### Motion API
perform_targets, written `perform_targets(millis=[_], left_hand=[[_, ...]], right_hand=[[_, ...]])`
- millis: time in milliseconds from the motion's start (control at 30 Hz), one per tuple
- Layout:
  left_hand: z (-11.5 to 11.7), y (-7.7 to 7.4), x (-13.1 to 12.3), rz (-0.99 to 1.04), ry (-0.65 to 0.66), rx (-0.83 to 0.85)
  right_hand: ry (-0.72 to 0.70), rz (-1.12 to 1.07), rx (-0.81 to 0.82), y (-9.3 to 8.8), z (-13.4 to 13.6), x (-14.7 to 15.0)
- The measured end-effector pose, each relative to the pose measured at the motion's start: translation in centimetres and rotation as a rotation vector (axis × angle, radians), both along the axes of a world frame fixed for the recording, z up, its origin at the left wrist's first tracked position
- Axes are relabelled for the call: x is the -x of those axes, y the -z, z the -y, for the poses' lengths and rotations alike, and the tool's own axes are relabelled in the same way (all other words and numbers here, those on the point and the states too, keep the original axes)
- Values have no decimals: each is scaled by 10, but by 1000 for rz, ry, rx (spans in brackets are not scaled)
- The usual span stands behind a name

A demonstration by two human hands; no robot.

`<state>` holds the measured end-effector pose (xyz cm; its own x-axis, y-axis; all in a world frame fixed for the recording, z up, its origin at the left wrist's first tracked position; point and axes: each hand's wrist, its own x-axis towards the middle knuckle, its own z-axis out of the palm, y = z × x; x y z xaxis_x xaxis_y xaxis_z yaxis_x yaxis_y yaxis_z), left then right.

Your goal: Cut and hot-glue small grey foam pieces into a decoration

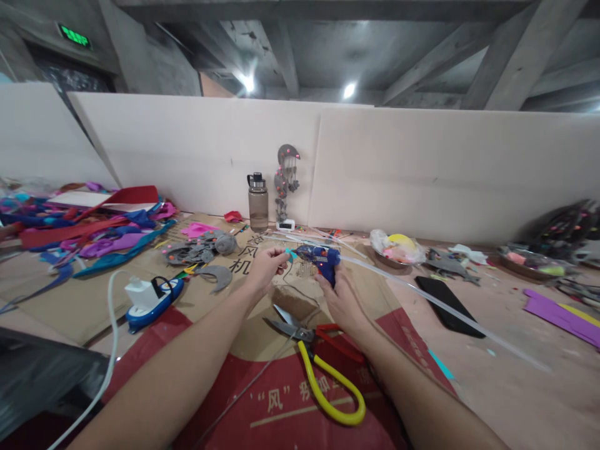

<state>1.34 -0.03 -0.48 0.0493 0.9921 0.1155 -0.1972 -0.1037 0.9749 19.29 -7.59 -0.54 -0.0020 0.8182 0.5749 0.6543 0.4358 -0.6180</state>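
In my right hand (342, 290) is a blue hot glue gun (323, 257), its nozzle pointing left. A long clear glue stick (422, 297) runs out of its back toward the lower right. My left hand (268, 269) pinches a small turquoise piece (291, 254), close to the nozzle; whether they touch I cannot tell. A thin dark cord (300, 289) hangs below the piece. Nearer to me, scissors with yellow handles (335, 400) lie on the printed cardboard (253, 375), beside a red-handled tool (340, 345).
A blue power strip (154, 306) with a white plug and cable lies left. Coloured felt scraps (107, 231) pile up at far left. Behind stand a bottle (258, 203) and a grey moon ornament (287, 169). A phone (447, 306) and a bagged bowl (398, 250) are right.
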Motion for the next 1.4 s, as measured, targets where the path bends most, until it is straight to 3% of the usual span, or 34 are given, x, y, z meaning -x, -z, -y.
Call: perform_targets(millis=[800, 1200, 1400], left_hand=[[4, -5, -2, 30, -5, -12], [-2, 1, 2, -31, 14, -46], [1, -2, 2, -79, 17, -27]], right_hand=[[3, -52, 13, 1, -1, 0], [17, -42, 85, -1, 1, 0], [8, -171, 119, -7, -5, -4]])
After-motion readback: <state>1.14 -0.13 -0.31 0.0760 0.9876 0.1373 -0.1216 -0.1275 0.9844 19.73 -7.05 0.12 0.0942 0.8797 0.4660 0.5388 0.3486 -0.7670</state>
